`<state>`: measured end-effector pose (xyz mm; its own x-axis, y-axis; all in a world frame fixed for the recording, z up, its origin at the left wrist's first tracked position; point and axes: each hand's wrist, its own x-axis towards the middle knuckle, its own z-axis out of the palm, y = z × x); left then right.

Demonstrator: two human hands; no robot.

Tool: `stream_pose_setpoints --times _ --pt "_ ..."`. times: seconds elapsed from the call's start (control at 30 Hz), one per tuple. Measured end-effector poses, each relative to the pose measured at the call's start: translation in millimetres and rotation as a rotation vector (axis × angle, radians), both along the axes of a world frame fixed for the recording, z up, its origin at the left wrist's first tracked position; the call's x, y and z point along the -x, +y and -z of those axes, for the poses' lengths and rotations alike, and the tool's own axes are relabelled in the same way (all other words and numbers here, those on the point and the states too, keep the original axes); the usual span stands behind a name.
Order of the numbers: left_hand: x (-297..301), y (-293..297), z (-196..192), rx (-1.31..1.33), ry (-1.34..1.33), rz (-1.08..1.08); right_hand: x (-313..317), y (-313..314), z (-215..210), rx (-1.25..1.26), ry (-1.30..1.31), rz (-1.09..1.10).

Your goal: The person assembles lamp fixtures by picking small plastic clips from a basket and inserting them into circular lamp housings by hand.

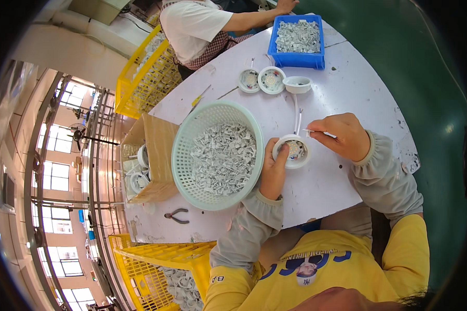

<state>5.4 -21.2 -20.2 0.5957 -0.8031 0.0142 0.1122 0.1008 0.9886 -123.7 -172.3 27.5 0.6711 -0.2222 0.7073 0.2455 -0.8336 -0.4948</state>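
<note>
My left hand [273,170] is closed on the rim of a round white lamp housing [302,161], its thumb over the edge. Small components show inside the housing, and a white cable [298,116] runs from it toward the far side of the table. Just to the right, my right hand [343,136] pinches a small white plastic piece [307,132] close to the housing. Immediately left of my left hand stands a pale green basket [180,155], heaped with small white plastic pieces [224,160].
Farther off are three similar housings [271,80] and a blue bin [298,61] of small pieces. A cardboard box [161,155], pliers [177,215] and a yellow-handled tool [197,99] lie left. Yellow crates [135,98] flank the table [321,199]. A co-worker [194,31] sits across.
</note>
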Motion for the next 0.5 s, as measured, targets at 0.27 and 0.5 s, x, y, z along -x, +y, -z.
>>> stream_pose_setpoints --times 0.27,0.5 --pt "2 1 -7 0.069 0.095 0.024 -3 1 -1 0.073 -0.035 -0.021" --pt "6 1 -10 -0.037 -0.059 0.145 -8 -1 12 -0.382 0.25 -0.152"
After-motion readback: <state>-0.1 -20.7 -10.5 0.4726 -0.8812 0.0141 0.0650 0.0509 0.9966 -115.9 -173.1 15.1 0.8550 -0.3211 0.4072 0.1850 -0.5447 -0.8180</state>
